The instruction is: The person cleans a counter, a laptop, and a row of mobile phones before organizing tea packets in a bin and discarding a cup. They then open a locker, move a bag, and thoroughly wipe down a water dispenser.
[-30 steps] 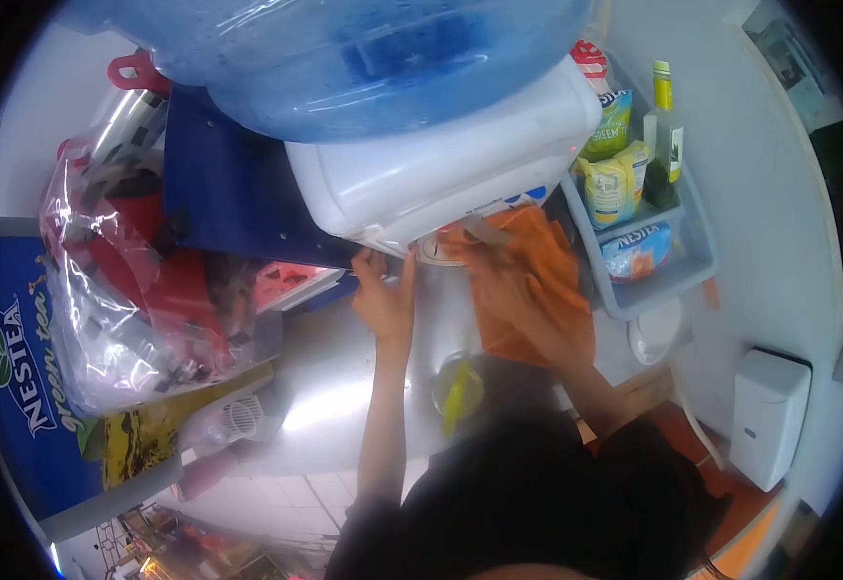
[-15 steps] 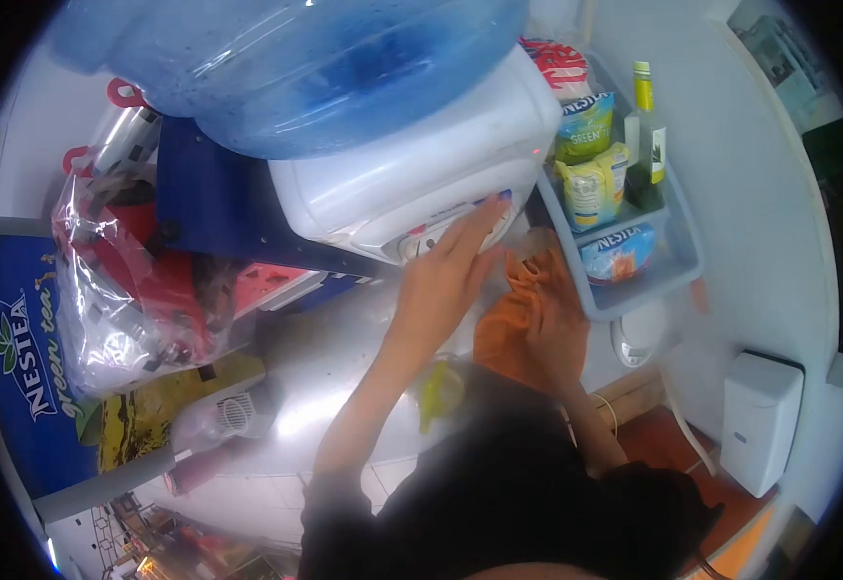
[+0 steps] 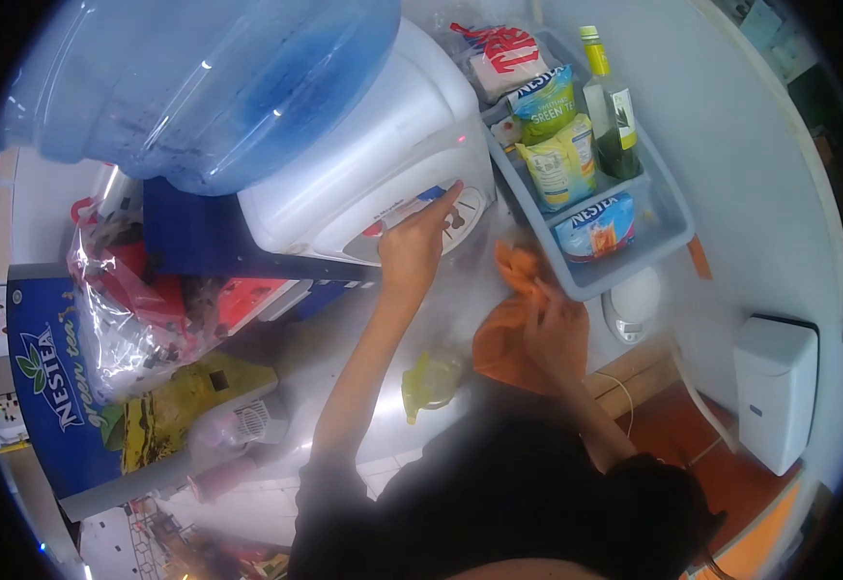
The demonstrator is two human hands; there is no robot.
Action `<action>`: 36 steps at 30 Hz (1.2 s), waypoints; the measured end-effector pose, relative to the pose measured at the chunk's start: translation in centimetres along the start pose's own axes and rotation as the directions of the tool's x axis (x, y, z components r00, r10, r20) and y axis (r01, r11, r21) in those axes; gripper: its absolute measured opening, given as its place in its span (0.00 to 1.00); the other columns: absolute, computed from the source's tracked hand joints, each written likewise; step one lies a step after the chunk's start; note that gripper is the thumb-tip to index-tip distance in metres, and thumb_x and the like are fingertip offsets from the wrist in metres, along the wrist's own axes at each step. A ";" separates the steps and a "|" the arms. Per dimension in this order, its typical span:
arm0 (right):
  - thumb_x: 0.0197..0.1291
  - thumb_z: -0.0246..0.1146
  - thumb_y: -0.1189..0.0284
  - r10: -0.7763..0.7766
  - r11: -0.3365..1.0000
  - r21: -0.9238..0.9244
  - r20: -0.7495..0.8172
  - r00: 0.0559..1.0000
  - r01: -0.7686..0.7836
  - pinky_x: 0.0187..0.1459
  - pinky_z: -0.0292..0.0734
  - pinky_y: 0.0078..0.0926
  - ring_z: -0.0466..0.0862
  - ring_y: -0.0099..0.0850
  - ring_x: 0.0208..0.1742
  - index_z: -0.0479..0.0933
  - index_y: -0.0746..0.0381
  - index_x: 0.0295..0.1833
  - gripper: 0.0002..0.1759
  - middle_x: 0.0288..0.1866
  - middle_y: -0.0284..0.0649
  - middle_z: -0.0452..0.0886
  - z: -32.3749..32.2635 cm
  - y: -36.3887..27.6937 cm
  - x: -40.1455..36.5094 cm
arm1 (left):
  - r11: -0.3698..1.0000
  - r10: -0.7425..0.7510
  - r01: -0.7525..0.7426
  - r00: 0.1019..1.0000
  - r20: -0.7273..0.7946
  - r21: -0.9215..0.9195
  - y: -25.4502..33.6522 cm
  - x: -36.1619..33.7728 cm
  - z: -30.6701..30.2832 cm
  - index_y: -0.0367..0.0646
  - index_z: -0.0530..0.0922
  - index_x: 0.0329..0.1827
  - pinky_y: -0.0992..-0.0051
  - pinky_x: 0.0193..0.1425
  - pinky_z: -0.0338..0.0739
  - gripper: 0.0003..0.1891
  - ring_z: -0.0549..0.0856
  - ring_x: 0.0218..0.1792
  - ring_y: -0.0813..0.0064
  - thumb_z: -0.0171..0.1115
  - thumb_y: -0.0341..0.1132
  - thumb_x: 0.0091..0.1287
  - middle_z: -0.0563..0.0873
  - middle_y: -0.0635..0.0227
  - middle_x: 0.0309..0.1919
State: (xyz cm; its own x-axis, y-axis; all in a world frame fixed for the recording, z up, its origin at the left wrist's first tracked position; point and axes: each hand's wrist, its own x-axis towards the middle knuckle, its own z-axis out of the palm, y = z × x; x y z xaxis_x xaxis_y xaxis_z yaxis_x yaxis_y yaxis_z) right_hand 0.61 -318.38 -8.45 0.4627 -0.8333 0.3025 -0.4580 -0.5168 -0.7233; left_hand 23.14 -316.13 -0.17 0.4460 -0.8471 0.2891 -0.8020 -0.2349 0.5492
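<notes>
My left hand (image 3: 414, 253) is at the front of a white water dispenser (image 3: 412, 126), its index finger stretched out along the panel beside the round dial (image 3: 462, 215). The other fingers are curled and partly hidden, and nothing shows in the hand. A large blue water bottle (image 3: 276, 87) sits upside down on the dispenser. Lower right, the fingers of my right hand (image 3: 554, 338) are closed on an orange cloth (image 3: 503, 340), which hangs bunched over the metal counter (image 3: 329, 333).
Right of the dispenser, a grey-blue bin (image 3: 668, 232) holds Nestea packets (image 3: 597, 230) and a green bottle (image 3: 616, 126). Beside it is a small white scale (image 3: 631, 304). A clear yellow-green container (image 3: 431, 382) stands near my body. Plastic-wrapped items (image 3: 131, 319) and a Nestea box (image 3: 44, 372) are left.
My left hand has gone from flatter, extended fingers on the dispenser panel to a stretched index finger with the others curled. The camera view has shifted; my right hand still grips the cloth.
</notes>
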 end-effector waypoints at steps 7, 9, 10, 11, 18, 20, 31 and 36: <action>0.67 0.52 0.78 -0.113 0.952 0.268 -0.142 0.983 0.148 0.72 0.59 0.46 0.69 0.57 0.69 0.65 0.71 0.66 0.23 0.64 0.56 0.74 14.4 -2.4 6.7 | 0.990 -0.049 0.054 0.998 0.044 -0.129 0.5 -0.5 -1.7 0.53 0.81 0.61 0.71 0.39 0.82 0.25 0.90 0.35 0.73 0.57 0.20 0.61 0.89 0.63 0.38; 0.66 0.52 0.78 -0.099 0.966 0.227 -0.104 0.990 0.121 0.72 0.58 0.47 0.68 0.57 0.69 0.65 0.71 0.67 0.24 0.65 0.55 0.73 13.8 -4.2 8.0 | 0.987 0.082 -0.097 0.990 -0.115 -0.125 1.6 -1.4 -4.1 0.50 0.82 0.59 0.72 0.43 0.83 0.24 0.90 0.40 0.71 0.57 0.19 0.62 0.89 0.62 0.43; 0.66 0.53 0.78 -0.123 0.978 0.195 0.222 0.967 0.080 0.73 0.58 0.48 0.70 0.56 0.68 0.65 0.71 0.67 0.24 0.65 0.54 0.74 9.6 -7.1 9.5 | 0.985 0.155 -0.170 0.947 -0.280 -0.030 0.6 -2.6 -5.0 0.48 0.82 0.58 0.70 0.48 0.81 0.22 0.88 0.46 0.69 0.58 0.18 0.62 0.88 0.63 0.47; 0.65 0.53 0.78 -0.120 0.988 0.146 0.529 0.840 0.050 0.73 0.57 0.50 0.72 0.56 0.67 0.64 0.71 0.67 0.25 0.64 0.54 0.75 7.4 -8.7 10.0 | 0.973 0.230 -0.221 0.875 -0.427 0.072 -0.5 -3.8 -6.0 0.47 0.82 0.58 0.67 0.54 0.80 0.21 0.87 0.51 0.68 0.58 0.18 0.63 0.87 0.64 0.51; 0.63 0.55 0.80 -0.237 0.963 0.155 0.099 0.967 0.220 0.70 0.64 0.52 0.79 0.54 0.60 0.63 0.72 0.66 0.25 0.60 0.58 0.77 14.2 -1.0 6.7 | 0.887 0.179 0.008 0.916 -0.359 0.462 -1.7 -4.9 -9.5 0.43 0.82 0.58 0.61 0.68 0.70 0.22 0.77 0.65 0.60 0.60 0.16 0.62 0.83 0.61 0.57; 0.64 0.54 0.81 -0.243 0.960 0.160 0.055 0.969 0.231 0.69 0.64 0.53 0.76 0.55 0.62 0.62 0.70 0.67 0.25 0.61 0.59 0.76 15.3 -2.8 6.2 | 0.892 0.174 0.100 0.825 -0.537 0.442 -2.5 -4.8 -9.5 0.43 0.81 0.60 0.58 0.67 0.71 0.23 0.74 0.67 0.57 0.64 0.17 0.60 0.82 0.62 0.56; 0.57 0.59 0.83 -0.460 0.876 0.009 0.319 0.829 0.483 0.70 0.64 0.49 0.71 0.52 0.68 0.66 0.60 0.67 0.30 0.68 0.51 0.72 13.1 -3.8 8.0 | 0.993 0.032 0.047 0.790 -0.612 0.112 -9.1 -11.4 -2.1 0.36 0.69 0.65 0.63 0.68 0.74 0.29 0.73 0.67 0.56 0.67 0.20 0.60 0.73 0.55 0.63; 0.47 0.63 0.87 -0.477 0.878 0.162 0.236 0.846 0.450 0.67 0.70 0.42 0.76 0.47 0.64 0.71 0.62 0.61 0.32 0.60 0.49 0.78 16.3 -0.4 7.8 | 0.819 -0.518 0.330 0.778 -0.356 -0.469 -13.3 -14.3 7.3 0.32 0.68 0.61 0.68 0.65 0.75 0.24 0.79 0.61 0.61 0.67 0.22 0.63 0.76 0.52 0.61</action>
State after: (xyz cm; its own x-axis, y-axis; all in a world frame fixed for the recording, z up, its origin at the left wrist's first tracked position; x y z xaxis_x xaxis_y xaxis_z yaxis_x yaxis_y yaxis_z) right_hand 16.77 -321.46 -15.87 0.7895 -0.4123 0.4546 -0.0713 -0.7973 -0.5993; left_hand 24.53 -304.32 -17.31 0.9037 -0.3674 0.2198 -0.3231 -0.2484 0.9132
